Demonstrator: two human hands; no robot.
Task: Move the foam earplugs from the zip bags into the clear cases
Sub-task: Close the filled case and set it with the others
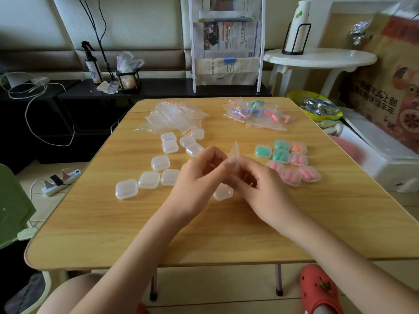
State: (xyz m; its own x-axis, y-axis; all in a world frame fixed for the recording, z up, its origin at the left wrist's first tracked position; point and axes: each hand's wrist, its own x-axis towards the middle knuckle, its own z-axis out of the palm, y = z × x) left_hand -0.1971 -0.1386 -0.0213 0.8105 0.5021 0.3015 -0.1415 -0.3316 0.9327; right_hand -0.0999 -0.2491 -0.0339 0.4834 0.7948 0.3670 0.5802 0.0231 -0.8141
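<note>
Two hands, one zip bag, cases sorted left and right

Two hands meet above the middle of the wooden folding table [226, 234]. Left hand [199, 175] and right hand [260, 184]: fingers curled, tips pinching a small clear zip bag [233, 151] between them; the bag's corner stands up above the fingertips. Whether an earplug is inside it cannot be told.

Empty clear cases [158, 168]: a loose group, lids shut, left of the hands. One further clear case [223, 192] lies on the table under the hands, partly hidden.

Filled cases [290, 159]: a cluster right of the hands, holding green, orange and pink earplugs.

Emptied zip bags [174, 117]: a heap at the far left of the table, touching the farthest empty cases.

Full zip bags [260, 114]: a pile at the far right, with purple, green, pink and orange foam earplugs [271, 114] inside.

Red clog [317, 291]: on the floor beneath the table's near right edge.
</note>
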